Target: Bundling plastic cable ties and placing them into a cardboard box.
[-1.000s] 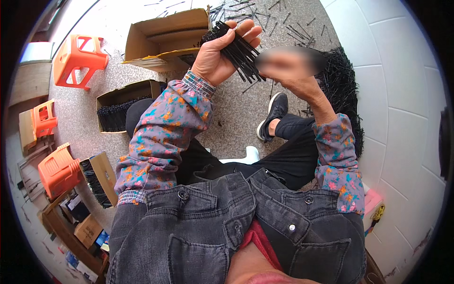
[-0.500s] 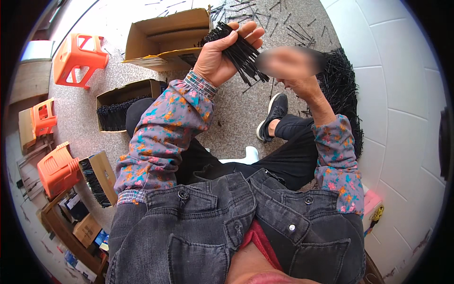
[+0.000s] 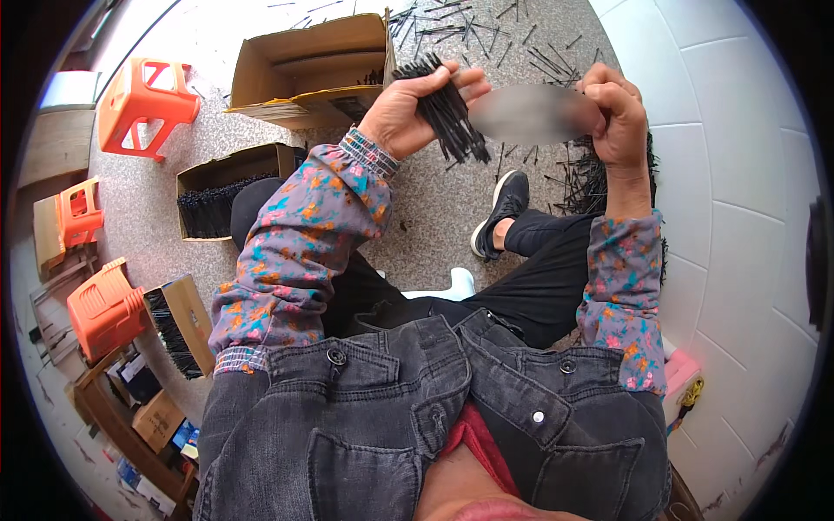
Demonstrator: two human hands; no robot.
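Left hand grasps a bundle of black sticks in our head view, just right of the open cardboard box. Right hand, near the loose stick pile, is curled; blur covers part, so we can't tell if it's holding anything. Orange stool far left.

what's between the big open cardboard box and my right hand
In the head view, your left hand holding black sticks, then blur hiding the rest.
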